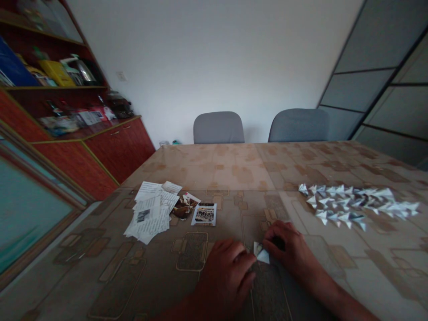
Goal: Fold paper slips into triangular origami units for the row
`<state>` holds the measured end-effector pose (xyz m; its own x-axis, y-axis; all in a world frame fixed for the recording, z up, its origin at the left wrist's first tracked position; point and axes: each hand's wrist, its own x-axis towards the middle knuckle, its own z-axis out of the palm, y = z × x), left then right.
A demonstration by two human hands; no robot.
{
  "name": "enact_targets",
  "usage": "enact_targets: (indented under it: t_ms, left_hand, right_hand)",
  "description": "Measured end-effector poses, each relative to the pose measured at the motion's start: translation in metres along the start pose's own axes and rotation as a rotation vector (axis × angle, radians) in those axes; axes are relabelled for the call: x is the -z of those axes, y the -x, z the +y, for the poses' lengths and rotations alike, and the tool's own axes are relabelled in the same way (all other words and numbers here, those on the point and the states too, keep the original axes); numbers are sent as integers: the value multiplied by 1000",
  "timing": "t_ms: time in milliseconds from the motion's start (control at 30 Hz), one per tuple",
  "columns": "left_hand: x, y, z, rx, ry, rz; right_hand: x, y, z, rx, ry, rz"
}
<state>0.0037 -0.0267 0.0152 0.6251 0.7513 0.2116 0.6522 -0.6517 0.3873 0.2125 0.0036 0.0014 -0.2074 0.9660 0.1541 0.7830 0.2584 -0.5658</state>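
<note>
A small folded piece of white paper (262, 255) lies low over the table between my two hands. My left hand (230, 267) has its fingers curled, with the fingertips closed at the paper's left edge. From the other side, my right hand (288, 244) pinches the upper right edge between thumb and forefinger. Off to the left is a loose pile of printed paper pieces (150, 216), with a brown picture piece (183, 206) beside it. A small paper with a group photo (205, 214) lies nearest my left hand.
Rows of pointed folded paper pieces (347, 200) stand on the right of the patterned table (227, 169). Two grey chairs (219, 128) are at the far edge, before a white wall. A red-brown cabinet (117, 151) with filled shelves stands at the left.
</note>
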Motion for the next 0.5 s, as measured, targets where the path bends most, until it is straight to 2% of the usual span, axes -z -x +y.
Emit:
enact_targets:
  t_ms: [167,300,500]
  left_hand:
    - [1,-3,-1,-22,-78,13]
    - [-6,-4,0,-68,-149,-14]
    - [-16,-3,-1,-84,-232,31]
  right_hand:
    - [-2,1,-5,-10,71,15]
    - [-4,2,-9,-27,127,19]
    - [-5,2,-11,-27,155,0]
